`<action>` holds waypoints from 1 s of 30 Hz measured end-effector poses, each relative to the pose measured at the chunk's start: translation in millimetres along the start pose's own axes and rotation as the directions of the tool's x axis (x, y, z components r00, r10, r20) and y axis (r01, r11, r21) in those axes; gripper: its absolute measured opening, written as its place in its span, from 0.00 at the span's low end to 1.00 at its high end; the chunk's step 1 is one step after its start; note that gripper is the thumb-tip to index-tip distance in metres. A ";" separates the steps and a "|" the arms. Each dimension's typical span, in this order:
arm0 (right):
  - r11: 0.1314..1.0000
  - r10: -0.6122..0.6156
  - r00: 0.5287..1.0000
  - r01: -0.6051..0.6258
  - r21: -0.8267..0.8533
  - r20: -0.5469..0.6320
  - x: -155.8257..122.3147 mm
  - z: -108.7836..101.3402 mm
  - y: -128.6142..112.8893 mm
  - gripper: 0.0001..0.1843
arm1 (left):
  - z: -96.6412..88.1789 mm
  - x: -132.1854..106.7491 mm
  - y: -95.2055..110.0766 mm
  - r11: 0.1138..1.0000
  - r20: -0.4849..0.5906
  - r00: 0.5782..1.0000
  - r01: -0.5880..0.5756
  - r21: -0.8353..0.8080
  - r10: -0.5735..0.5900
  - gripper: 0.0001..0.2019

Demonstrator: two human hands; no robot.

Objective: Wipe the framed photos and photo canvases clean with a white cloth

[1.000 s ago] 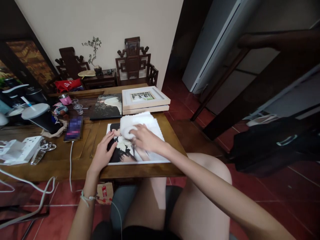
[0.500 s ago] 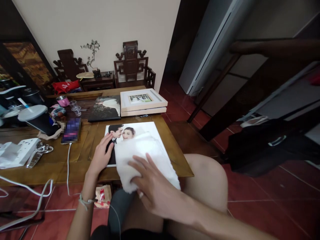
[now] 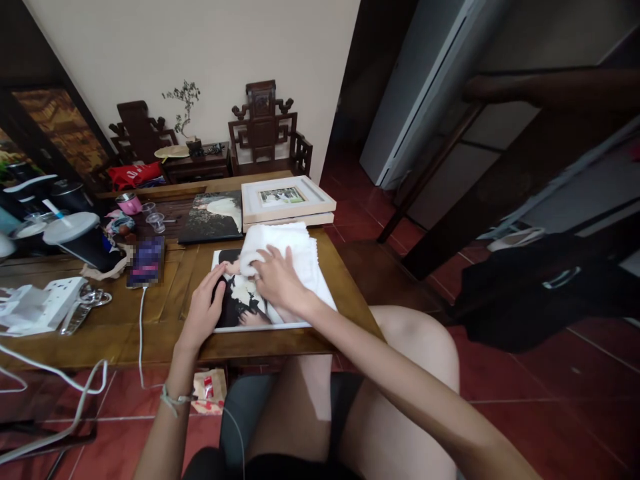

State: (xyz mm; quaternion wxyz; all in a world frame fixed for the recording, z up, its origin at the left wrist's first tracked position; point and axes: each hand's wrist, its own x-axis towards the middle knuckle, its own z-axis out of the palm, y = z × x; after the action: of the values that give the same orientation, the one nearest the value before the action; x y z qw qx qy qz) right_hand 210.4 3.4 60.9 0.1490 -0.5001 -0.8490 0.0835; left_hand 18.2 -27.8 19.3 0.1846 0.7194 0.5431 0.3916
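A photo panel (image 3: 246, 299) showing a couple lies flat near the front edge of the wooden table. My left hand (image 3: 206, 303) rests open along its left side, fingers stretched out. On the panel's upper right part, a white cloth (image 3: 286, 237) with a scalloped edge is folded over and covers much of the picture. My right hand (image 3: 281, 281) presses down on this cloth and grips it, its fingers bent over the fold and the thumb apart.
Light wooden picture frames (image 3: 287, 200) are stacked behind the panel, beside a dark photo panel (image 3: 210, 217). To the left are a phone (image 3: 146, 261) on a white cable, a lidded cup (image 3: 75, 240) with a straw and a power strip (image 3: 60, 303). The table's right edge (image 3: 357, 293) is close.
My right hand has moved the cloth away from me, from the panel's near edge to its far right part. The panel's lower picture now shows. My left hand stays in place.
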 end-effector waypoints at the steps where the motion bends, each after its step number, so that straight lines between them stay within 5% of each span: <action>1: 1.000 -0.021 1.000 0.021 -0.013 0.000 -1.7 5.5 -8.9 0.18 | -0.8 -0.3 0.3 0.999 -0.022 0.999 0.023 -0.044 -0.024 0.24; 5: 0.958 -0.287 0.957 0.287 0.002 0.032 -37.2 15.7 -35.5 0.17 | -3.7 -1.4 0.8 0.955 -0.103 0.987 0.090 -0.282 -0.123 0.27; 8: 0.902 -0.427 0.899 0.417 0.110 0.096 -76.0 4.9 -33.7 0.14 | -3.6 -2.0 2.8 0.945 -0.128 0.984 0.078 -0.318 -0.124 0.27; 11: 0.888 -0.428 0.896 0.393 0.239 0.116 -106.2 -15.6 -17.3 0.14 | -1.0 -1.9 5.0 0.978 -0.114 0.992 0.034 -0.206 -0.059 0.25; 15: 0.934 -0.268 0.958 0.231 0.271 0.105 -115.8 -33.0 12.9 0.15 | 3.9 -1.2 2.3 0.999 -0.004 0.999 -0.046 0.016 0.046 0.21; 22: 0.968 -0.039 0.998 0.050 0.246 -0.048 -38.5 -18.8 44.8 0.16 | 5.9 -0.2 -3.1 0.990 0.011 0.996 -0.093 0.106 0.092 0.20; 26: 0.894 -0.095 0.995 0.079 0.441 0.014 25.7 -9.6 25.6 0.19 | 4.2 0.4 0.0 0.990 0.021 0.996 -0.092 0.105 0.090 0.21; 30: 0.883 -0.154 0.988 0.130 0.451 0.017 59.6 -0.5 -2.5 0.18 | 3.1 0.6 0.0 0.989 0.021 0.996 -0.088 0.117 0.086 0.21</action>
State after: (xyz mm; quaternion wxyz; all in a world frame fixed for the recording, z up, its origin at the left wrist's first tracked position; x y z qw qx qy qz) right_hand 181.4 54.3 72.3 0.2435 -0.3865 -0.8447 0.2790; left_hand 20.6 -26.7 17.6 0.1290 0.7552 0.5318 0.3610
